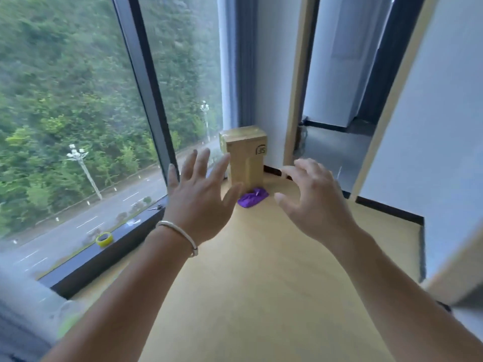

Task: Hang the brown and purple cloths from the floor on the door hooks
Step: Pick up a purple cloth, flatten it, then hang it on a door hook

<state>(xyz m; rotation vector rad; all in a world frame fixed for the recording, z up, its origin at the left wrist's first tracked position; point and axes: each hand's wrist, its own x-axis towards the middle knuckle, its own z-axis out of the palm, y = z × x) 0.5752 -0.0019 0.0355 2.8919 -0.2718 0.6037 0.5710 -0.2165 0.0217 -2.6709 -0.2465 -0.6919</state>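
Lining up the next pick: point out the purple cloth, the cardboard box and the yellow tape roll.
purple cloth (253,199), head view, middle of the crumpled heap on the floor.
cardboard box (245,163), head view, centre of its front face.
yellow tape roll (104,239), head view, its outer rim, on the window sill.

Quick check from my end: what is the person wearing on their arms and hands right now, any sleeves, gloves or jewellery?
Both forearms are bare, with no sleeves in view and no gloves. The left hand has a thin, pale, silvery bangle round the wrist. The right hand and its wrist carry nothing: no ring, watch or band shows.
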